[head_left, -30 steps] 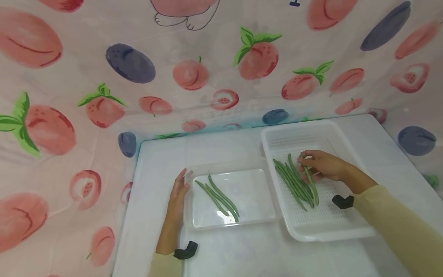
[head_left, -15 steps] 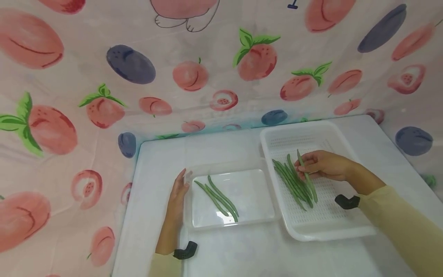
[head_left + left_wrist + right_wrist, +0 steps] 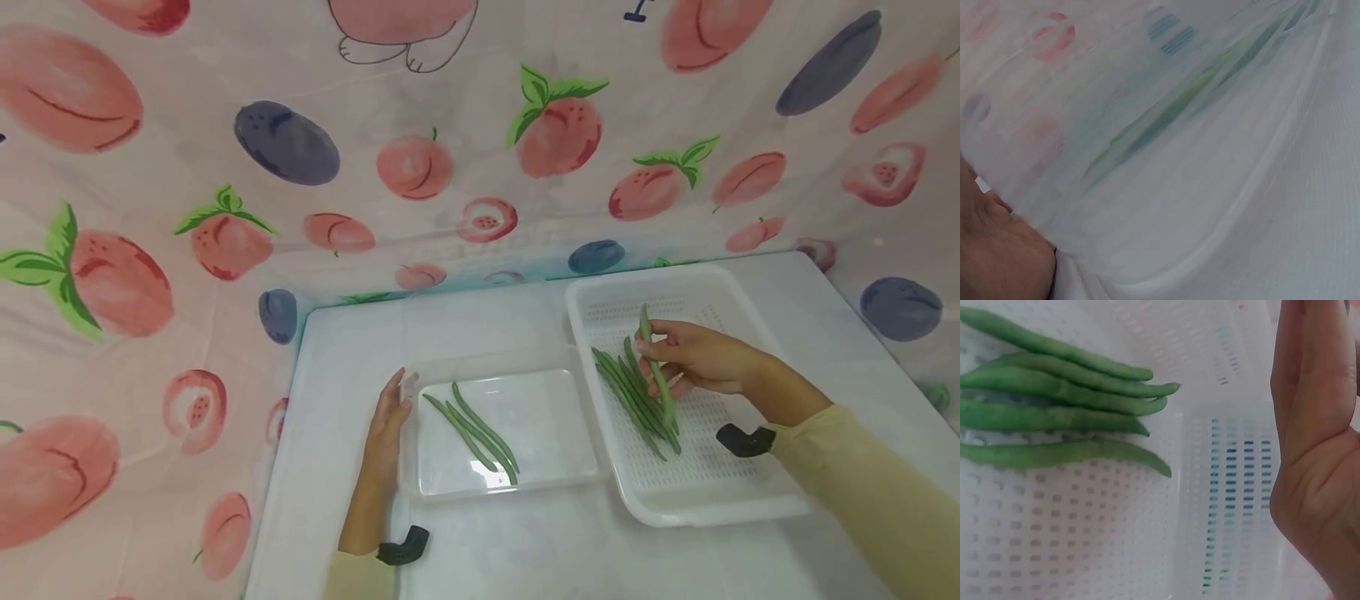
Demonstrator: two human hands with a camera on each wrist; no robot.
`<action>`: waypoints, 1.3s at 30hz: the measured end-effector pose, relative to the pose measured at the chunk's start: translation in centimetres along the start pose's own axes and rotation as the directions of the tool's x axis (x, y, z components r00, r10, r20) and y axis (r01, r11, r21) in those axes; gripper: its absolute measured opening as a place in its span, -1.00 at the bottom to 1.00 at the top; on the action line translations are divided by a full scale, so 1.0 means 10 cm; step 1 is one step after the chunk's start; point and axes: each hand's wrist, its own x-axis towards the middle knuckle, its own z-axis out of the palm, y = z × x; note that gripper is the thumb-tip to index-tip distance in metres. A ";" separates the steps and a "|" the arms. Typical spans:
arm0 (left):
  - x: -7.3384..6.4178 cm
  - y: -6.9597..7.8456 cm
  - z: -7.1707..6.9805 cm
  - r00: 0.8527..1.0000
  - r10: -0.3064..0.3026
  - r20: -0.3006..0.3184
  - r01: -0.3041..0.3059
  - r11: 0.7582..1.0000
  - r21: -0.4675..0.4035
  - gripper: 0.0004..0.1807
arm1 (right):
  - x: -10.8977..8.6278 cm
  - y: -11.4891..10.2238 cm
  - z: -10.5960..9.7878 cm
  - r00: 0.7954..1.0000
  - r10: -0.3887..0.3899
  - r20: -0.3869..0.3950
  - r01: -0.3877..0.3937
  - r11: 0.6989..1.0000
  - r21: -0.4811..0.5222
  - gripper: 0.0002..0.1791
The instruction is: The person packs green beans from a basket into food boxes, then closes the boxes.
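Note:
My right hand (image 3: 701, 354) pinches one green bean (image 3: 667, 400) between thumb and fingers, over the white perforated basket (image 3: 637, 504). Beneath and left of it, several more green beans (image 3: 630, 400) lie side by side in the basket; the right wrist view shows this bunch of beans (image 3: 1054, 387) close up. On the left, my left hand (image 3: 386, 429) rests its fairly straight fingers against the left wall of a clear plastic container (image 3: 540, 425). Three green beans (image 3: 476, 429) lie slantwise inside that container. Through its wall, the left wrist view shows the beans (image 3: 1172, 106) blurred.
Both containers stand side by side on a white table (image 3: 352, 333), the basket at the right. A fruit-patterned cloth (image 3: 315, 83) hangs behind and beside the table. Black wrist mounts (image 3: 403, 546) sit at both cuffs.
My right hand has lifted the pinched bean slightly off the bunch, and the bean now stands a bit higher and steeper. The left hand and the clear container have stayed put.

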 end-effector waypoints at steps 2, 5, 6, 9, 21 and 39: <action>0.00 0.00 0.00 1.000 -0.002 0.001 0.002 1.000 -0.008 -0.47 | 0.03 -0.03 0.04 1.000 -0.008 0.006 0.008 1.000 0.001 -0.87; -0.01 0.01 0.00 1.000 0.002 0.004 -0.002 1.000 -0.012 -0.47 | 0.07 -0.06 0.09 1.000 0.001 -0.006 -0.001 1.000 -0.005 -0.82; -0.01 0.02 0.01 1.000 0.005 0.005 -0.004 1.000 -0.013 -0.47 | 0.09 -0.08 0.11 1.000 0.007 -0.016 -0.007 1.000 -0.008 -0.77; -0.01 0.02 0.00 1.000 0.017 0.008 -0.017 1.000 -0.006 -0.46 | 0.14 -0.12 0.17 0.999 0.023 -0.035 -0.024 0.999 -0.023 -0.57; -0.01 0.01 0.00 1.000 0.011 -0.017 -0.011 1.000 0.016 -0.48 | 0.28 -0.23 0.38 1.000 -0.004 -0.024 0.003 0.999 -0.039 -0.60; 0.00 0.03 0.01 1.000 0.009 -0.019 -0.009 1.000 0.011 -0.47 | 0.50 -0.37 0.69 0.999 0.034 -0.027 -0.036 0.997 -0.072 -0.71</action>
